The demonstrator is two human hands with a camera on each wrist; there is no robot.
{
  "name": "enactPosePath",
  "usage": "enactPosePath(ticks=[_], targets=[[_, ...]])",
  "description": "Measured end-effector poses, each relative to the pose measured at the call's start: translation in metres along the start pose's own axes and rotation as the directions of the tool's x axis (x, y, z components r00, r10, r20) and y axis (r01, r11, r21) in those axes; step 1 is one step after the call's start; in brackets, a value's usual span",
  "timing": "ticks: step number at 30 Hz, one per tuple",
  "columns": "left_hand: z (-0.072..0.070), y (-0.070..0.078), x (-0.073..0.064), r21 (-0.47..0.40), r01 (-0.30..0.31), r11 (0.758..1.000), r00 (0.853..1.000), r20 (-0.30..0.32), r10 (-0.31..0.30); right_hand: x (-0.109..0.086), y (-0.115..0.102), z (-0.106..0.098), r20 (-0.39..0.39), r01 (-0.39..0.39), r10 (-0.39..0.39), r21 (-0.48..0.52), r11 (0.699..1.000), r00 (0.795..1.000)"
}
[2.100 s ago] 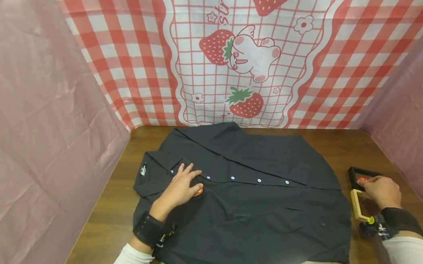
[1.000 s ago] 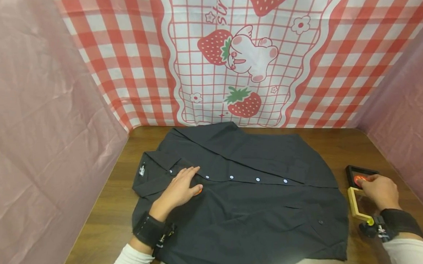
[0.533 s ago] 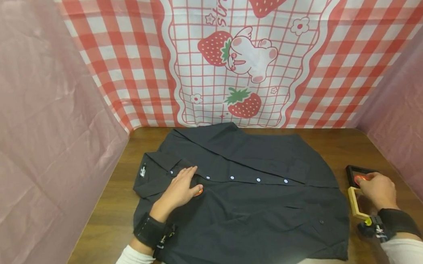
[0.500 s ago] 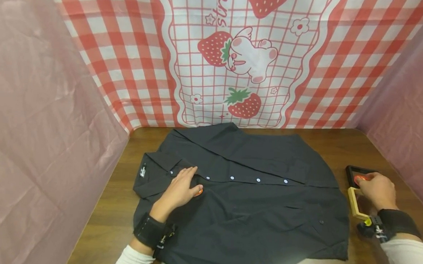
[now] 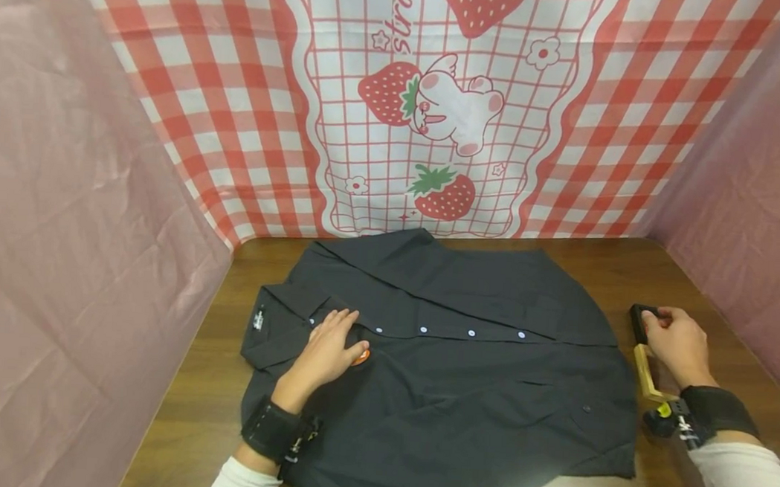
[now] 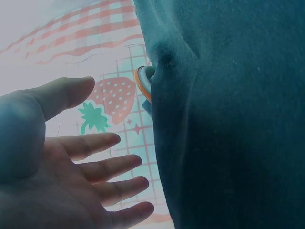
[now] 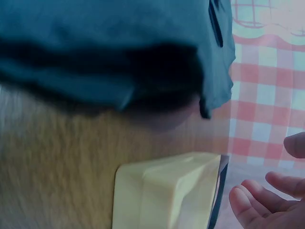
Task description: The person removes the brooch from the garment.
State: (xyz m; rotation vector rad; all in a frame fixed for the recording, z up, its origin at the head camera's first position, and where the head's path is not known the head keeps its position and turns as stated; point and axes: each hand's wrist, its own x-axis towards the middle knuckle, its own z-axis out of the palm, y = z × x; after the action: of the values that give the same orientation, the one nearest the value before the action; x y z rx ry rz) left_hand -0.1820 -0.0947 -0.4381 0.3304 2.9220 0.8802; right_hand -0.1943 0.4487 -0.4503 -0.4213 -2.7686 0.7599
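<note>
A dark short-sleeved shirt (image 5: pixel 454 404) with white buttons lies spread on the table. My left hand (image 5: pixel 330 348) rests on its chest, thumb beside a round orange-rimmed badge (image 5: pixel 361 357). In the left wrist view that badge (image 6: pixel 141 85) stands out from the cloth, and the left hand (image 6: pixel 81 167) has its fingers spread, gripping nothing. My right hand (image 5: pixel 680 349) is over a small black tray (image 5: pixel 637 324), fingertips at a red round piece mostly hidden under them. In the right wrist view the right hand's (image 7: pixel 271 200) thumb stands apart from its fingers, nothing visible between.
A small pale yellow tray (image 5: pixel 643 372) adjoins the black one, right of the shirt. Brown wooden tabletop (image 5: pixel 182 409) shows around the garment. A red-checked strawberry cloth (image 5: pixel 449 150) hangs behind, with pink cloth (image 5: pixel 89 225) walls at both sides.
My right hand has shifted a little left over the black tray, and the red piece shows less than before. My left hand has stayed beside the badge. The head view has shifted slightly.
</note>
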Motion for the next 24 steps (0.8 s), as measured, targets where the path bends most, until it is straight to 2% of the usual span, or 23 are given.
enactPosePath(ticks=[10, 18, 24], targets=[[0.0, -0.001, -0.002, 0.012, 0.042, 0.999, 0.998, -0.049, -0.042, 0.0, -0.015, 0.002, 0.041, 0.028, -0.031, 0.082, 0.996, 0.999], [0.001, 0.0, -0.001, 0.009, 0.067, 0.998, 0.996, -0.058, -0.066, 0.001, -0.019, 0.006, 0.077, 0.039, -0.049, 0.128, 0.991, 0.996], [0.0, 0.001, -0.001, 0.032, 0.128, 0.991, 0.983, -0.137, -0.123, -0.003, -0.023, 0.01, 0.038, 0.034, -0.041, 0.157, 0.987, 0.998]])
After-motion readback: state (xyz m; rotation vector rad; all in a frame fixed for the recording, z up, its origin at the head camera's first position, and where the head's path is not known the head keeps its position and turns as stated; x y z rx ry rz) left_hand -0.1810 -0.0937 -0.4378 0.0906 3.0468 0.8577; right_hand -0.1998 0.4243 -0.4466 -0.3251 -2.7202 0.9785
